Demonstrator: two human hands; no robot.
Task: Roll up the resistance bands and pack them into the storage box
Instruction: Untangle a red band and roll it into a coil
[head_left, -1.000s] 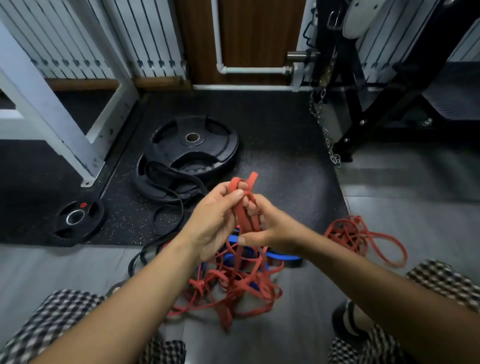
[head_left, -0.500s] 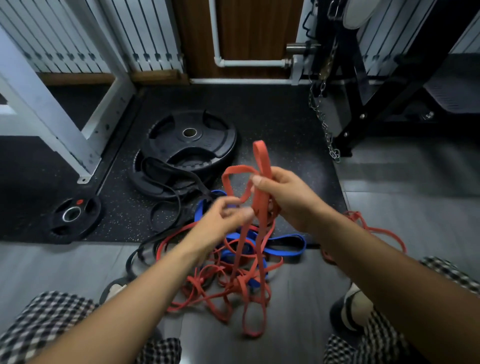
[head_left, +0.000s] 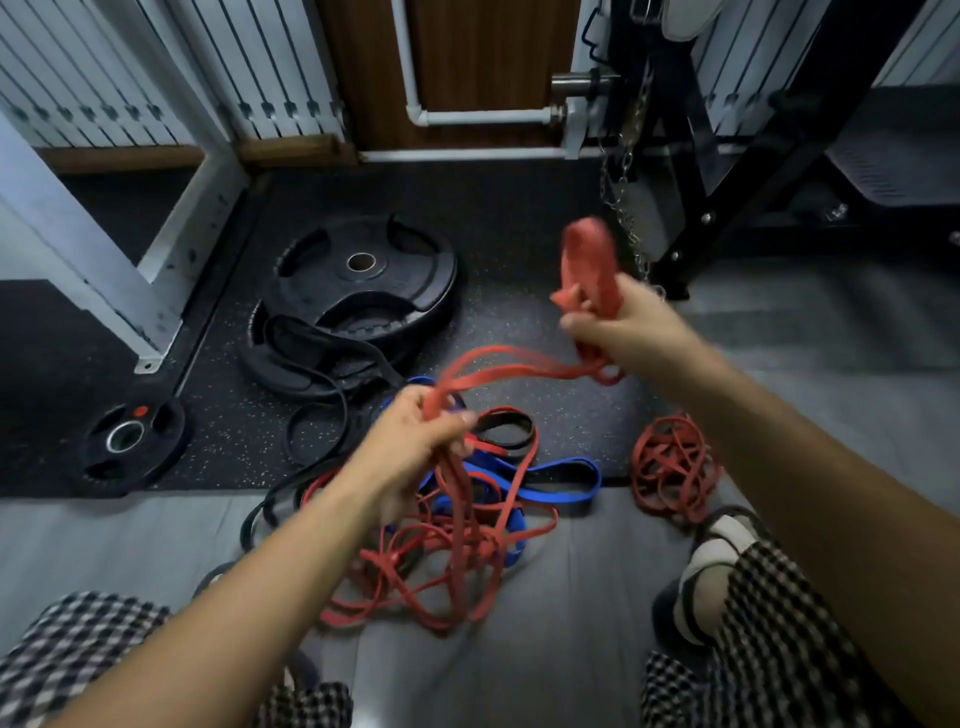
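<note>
My right hand (head_left: 626, 327) grips the looped end of a red resistance band (head_left: 589, 265), raised above the dark mat. The same band stretches left and down to my left hand (head_left: 415, 447), whose fingers curl round its strands. Below my hands a tangle of red bands (head_left: 441, 566) lies on the grey floor, mixed with a blue band (head_left: 550, 486). Black bands (head_left: 311, 358) trail from the weight plates toward my left knee. A second bunch of red bands (head_left: 672, 470) sits by my right foot. No storage box is in view.
Two stacked black weight plates (head_left: 363, 280) and a small plate (head_left: 127, 441) lie on the speckled mat. A white rack post (head_left: 104, 270) stands at the left, a black machine frame (head_left: 727, 197) with a hanging chain (head_left: 623, 208) at the right.
My right hand has moved up and to the right with the band's looped end. My left hand has dropped lower, so the band now stretches between them.
</note>
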